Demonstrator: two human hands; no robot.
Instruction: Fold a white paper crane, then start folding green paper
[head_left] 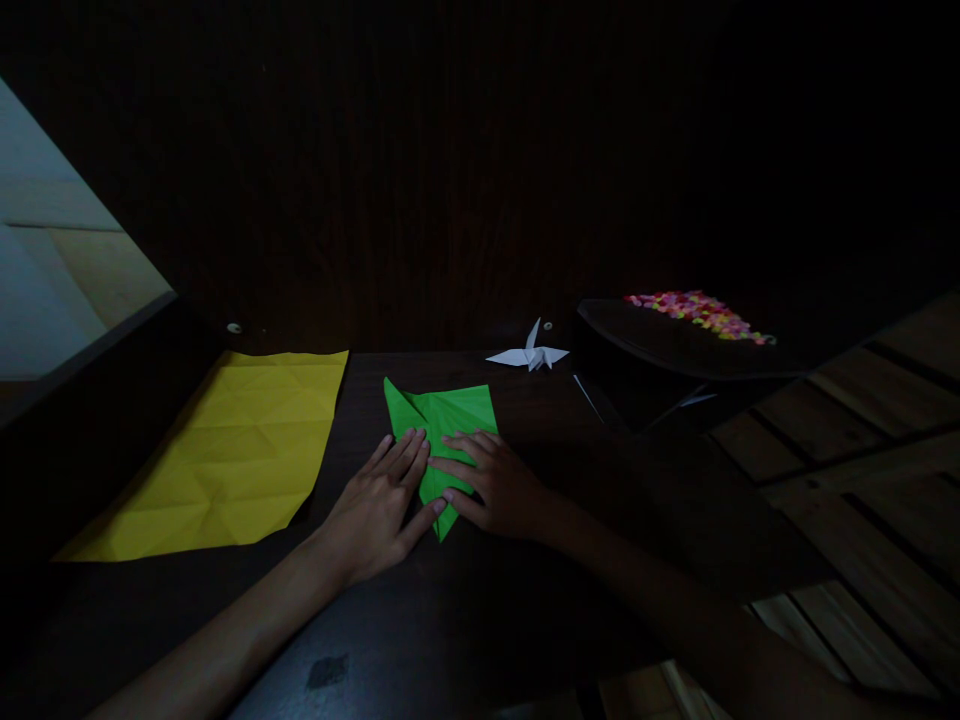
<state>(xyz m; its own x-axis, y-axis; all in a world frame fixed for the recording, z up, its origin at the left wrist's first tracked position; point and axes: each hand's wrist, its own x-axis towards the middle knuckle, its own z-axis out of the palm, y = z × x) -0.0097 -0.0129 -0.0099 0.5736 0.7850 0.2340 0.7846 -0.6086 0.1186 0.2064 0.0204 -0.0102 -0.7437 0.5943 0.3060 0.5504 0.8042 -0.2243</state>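
A sheet of green origami paper (454, 405), partly folded, lies on the dark table with one point toward me and its upper left corner lifted. My left hand (382, 505) lies flat over its left edge, fingers stretched out and thumb near the lower point. On the right side of the paper rests my right hand (491, 480), fingers spread and pressing down. The thumbs of both hands nearly meet. Part of the paper is hidden under the fingers.
A creased yellow sheet (270, 440) lies at the left beside a raised dark edge. Behind the green paper sits a white folded crane (531, 355). At the right, a dark curved shelf (630, 335) holds small colourful pieces (701, 312). Wooden slats (862, 480) show lower right.
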